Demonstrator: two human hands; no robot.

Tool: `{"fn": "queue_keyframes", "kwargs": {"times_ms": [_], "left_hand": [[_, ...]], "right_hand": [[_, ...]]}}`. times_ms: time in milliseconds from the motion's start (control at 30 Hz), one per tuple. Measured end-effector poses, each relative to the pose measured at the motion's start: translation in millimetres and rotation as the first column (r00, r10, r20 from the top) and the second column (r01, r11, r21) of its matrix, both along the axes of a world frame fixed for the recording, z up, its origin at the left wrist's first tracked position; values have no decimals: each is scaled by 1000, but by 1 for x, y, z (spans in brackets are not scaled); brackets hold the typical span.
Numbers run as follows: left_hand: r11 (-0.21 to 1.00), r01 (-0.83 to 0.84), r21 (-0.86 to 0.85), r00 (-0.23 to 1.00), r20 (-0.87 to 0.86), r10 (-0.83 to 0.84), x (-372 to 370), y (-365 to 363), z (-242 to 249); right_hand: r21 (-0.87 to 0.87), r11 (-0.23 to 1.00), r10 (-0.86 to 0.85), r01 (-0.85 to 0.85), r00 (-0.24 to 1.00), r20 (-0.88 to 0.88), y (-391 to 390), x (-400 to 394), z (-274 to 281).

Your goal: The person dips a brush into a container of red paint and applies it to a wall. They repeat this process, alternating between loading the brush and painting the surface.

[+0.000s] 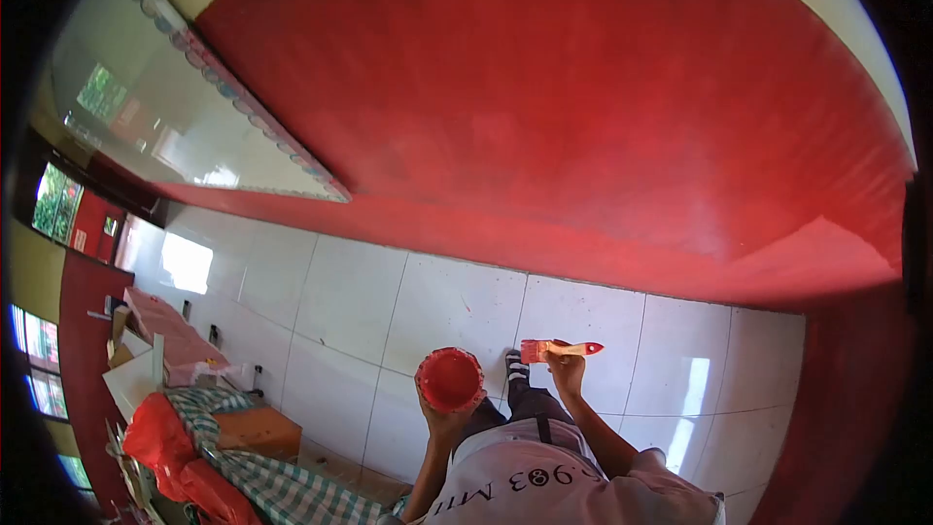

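Note:
My left hand (446,418) is wrapped round a round container of red paint (452,380), held upright in front of my body. To its right, my right hand (565,369) grips a paintbrush (573,349) by its wooden handle. The brush's red-coated bristles point left toward the container, apart from it. Beyond both hands rises a red wall (544,117), with a patch of slightly different red at its lower right.
A whiteboard (146,97) with a decorated edge hangs at the upper left. White floor tiles (447,297) run along the wall's foot. At the lower left are a checkered cloth (292,486), a red bag (160,433) and a brown box (258,433).

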State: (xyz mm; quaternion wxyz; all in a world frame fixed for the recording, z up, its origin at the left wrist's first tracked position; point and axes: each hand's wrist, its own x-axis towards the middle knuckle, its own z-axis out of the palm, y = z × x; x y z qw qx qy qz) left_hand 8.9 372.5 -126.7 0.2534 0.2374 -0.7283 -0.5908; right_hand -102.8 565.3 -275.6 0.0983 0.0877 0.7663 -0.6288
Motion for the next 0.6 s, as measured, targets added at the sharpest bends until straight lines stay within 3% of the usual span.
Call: {"fn": "queue_keyframes", "kwargs": {"times_ms": [100, 167, 233, 300, 433, 500, 600], "left_hand": [[975, 68, -211, 996, 64, -55, -2, 4, 4], [965, 131, -228, 991, 42, -124, -3, 10, 12], [963, 177, -203, 984, 22, -177, 5, 19, 13], [967, 219, -131, 975, -5, -222, 12, 31, 9], [962, 215, -170, 971, -66, -229, 43, 70, 30], [971, 194, -140, 977, -67, -205, 64, 87, 29], [952, 180, -250, 981, -30, -193, 91, 107, 30]], "right_hand": [[-236, 945, -167, 226, 955, 246, 25, 7, 24], [-376, 845, -228, 381, 892, 390, 38, 5, 51], [-459, 785, -222, 416, 881, 418, 53, 9, 80], [-585, 695, -199, 417, 894, 401, 68, 15, 91], [-680, 627, -154, 380, 916, 370, 93, 42, 127], [-702, 629, -91, 335, 928, 361, 101, 59, 147], [-690, 665, -36, 286, 935, 353, 109, 85, 174]]}}
